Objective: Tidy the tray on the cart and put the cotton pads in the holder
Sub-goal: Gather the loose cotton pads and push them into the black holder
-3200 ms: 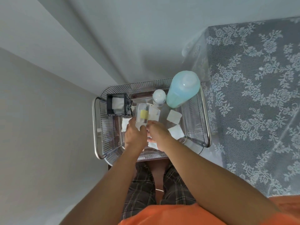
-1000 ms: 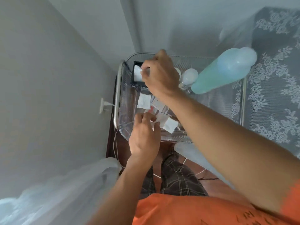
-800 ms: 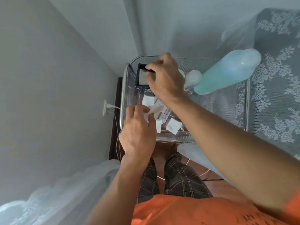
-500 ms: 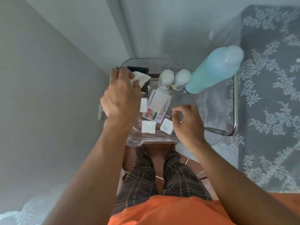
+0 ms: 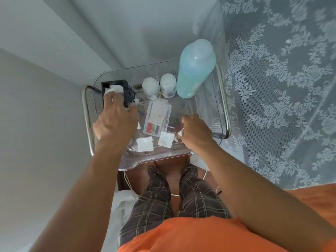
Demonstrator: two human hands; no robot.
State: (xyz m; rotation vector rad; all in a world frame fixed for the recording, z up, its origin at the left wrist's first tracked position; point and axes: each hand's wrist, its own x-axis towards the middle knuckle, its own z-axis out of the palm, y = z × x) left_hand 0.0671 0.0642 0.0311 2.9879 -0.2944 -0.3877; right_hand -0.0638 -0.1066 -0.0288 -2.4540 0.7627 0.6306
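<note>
Clear ribbed tray (image 5: 203, 99) on chrome-railed cart (image 5: 225, 106); grey walls (image 5: 36, 142) behind.

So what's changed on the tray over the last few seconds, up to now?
The left hand carried a cotton pad up to the black holder and is pushing it in. The right hand left the holder and dropped to the tray's near right, pinching something small and white. Fewer loose pads remain: two show near the front edge. The blue bottle, two small jars and flat packet stayed put.
</note>
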